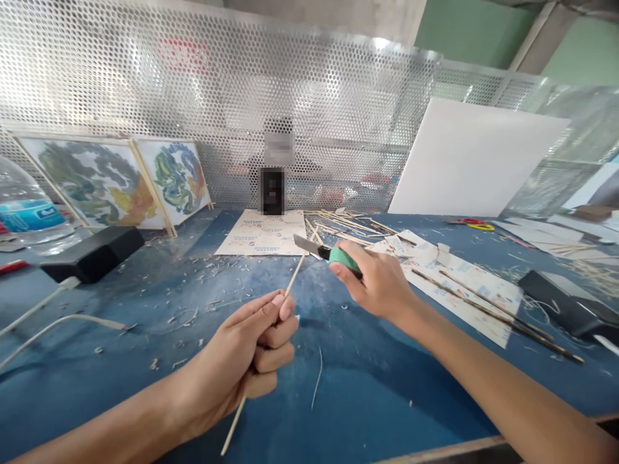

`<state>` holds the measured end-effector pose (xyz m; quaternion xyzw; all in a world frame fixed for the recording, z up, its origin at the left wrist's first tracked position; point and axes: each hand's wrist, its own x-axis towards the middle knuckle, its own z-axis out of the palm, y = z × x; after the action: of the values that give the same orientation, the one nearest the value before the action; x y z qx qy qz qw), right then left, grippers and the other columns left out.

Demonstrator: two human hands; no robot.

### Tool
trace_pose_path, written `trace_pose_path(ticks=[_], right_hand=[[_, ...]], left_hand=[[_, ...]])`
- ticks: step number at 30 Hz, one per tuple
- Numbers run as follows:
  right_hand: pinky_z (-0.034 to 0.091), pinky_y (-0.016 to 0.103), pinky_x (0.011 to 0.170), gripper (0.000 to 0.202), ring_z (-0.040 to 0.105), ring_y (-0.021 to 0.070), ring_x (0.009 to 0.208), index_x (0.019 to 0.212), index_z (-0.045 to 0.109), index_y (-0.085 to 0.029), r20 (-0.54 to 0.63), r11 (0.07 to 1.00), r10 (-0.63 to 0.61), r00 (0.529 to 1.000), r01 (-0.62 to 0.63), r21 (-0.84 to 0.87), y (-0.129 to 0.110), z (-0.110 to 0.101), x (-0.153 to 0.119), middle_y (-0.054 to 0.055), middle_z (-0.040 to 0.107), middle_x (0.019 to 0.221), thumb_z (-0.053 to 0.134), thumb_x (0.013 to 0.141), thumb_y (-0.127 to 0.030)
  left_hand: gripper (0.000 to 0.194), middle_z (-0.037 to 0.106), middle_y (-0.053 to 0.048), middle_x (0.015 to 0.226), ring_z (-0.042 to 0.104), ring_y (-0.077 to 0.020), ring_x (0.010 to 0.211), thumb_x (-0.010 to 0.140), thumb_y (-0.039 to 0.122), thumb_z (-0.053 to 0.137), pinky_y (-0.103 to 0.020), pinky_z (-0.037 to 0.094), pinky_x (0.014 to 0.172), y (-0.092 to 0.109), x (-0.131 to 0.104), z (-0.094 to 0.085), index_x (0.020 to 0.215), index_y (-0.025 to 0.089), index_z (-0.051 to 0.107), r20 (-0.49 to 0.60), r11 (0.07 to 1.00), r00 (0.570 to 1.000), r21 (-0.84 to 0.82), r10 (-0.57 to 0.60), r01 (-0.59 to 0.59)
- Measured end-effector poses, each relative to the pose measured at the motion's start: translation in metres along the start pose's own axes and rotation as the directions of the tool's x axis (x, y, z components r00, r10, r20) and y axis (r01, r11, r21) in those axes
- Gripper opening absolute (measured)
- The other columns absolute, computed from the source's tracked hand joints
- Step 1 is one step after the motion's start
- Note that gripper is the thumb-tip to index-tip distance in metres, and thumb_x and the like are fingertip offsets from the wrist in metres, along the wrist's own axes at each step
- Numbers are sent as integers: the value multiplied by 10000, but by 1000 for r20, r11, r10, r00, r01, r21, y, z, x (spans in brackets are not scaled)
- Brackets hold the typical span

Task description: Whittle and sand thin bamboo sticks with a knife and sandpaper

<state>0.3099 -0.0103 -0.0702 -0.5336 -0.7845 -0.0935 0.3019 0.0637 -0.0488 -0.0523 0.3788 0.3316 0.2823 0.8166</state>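
Note:
A thin pale wooden stick (234,425) passes through my left hand (261,345), whose fingers are wrapped round it. The stick slants up and away, its far end near the middle of the view. My right hand (372,277) grips a cutter knife (344,259) with a green handle. The knife's blade points left and lies at the upper end of the stick; whether the two touch I cannot tell. Beyond the blade, several thin sticks (343,222) lie in a loose pile beside a printed white sheet (264,235).
Shavings litter the blue table (193,290). At left stand a water bottle (29,212), a black block (94,252) and framed dragon pictures (176,177). At right are dark sticks (493,309), red-yellow scissors (476,224), a black device (568,306) and a white board (469,158).

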Motion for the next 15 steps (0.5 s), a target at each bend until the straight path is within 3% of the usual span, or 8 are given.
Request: trace_pose_path(ticks=[5, 10, 13, 15], right_hand=[[201, 279, 505, 423, 612, 206, 576, 1132, 587, -258, -38, 996, 57, 998, -59, -73, -1, 9, 4, 37, 712, 768, 368, 1001, -596], [217, 270, 512, 442, 507, 187, 528, 1010, 600, -244, -144, 951, 304, 942, -309, -8, 29, 0, 16, 13, 574, 597, 362, 992, -616], [275, 266, 517, 402, 447, 147, 533, 932, 570, -241, -109, 876, 371, 922, -308, 371, 36, -11, 20, -24, 488, 613, 485, 939, -634], [285, 263, 485, 384, 366, 112, 494, 954, 555, -245, 84, 625, 378, 922, -322, 711, 28, -16, 20, -58, 414, 630, 560, 902, -625]], left_hand=[[259, 157, 92, 643, 86, -55, 471, 1009, 364, 520, -127, 72, 321, 7, 4, -3, 806, 218, 452, -67, 999, 998, -42, 16, -19], [240, 156, 93, 635, 87, -55, 462, 1003, 350, 533, -120, 70, 313, 5, 0, 0, 811, 222, 468, -22, 994, 998, -92, -56, 53], [226, 180, 90, 645, 105, -54, 475, 1002, 344, 536, -117, 99, 331, 3, 1, -2, 823, 209, 508, 18, 997, 1000, -79, -22, 24], [190, 221, 84, 664, 113, -50, 483, 1005, 317, 527, -120, 109, 350, 3, 3, -4, 856, 201, 554, 54, 998, 998, -55, -9, 12]])
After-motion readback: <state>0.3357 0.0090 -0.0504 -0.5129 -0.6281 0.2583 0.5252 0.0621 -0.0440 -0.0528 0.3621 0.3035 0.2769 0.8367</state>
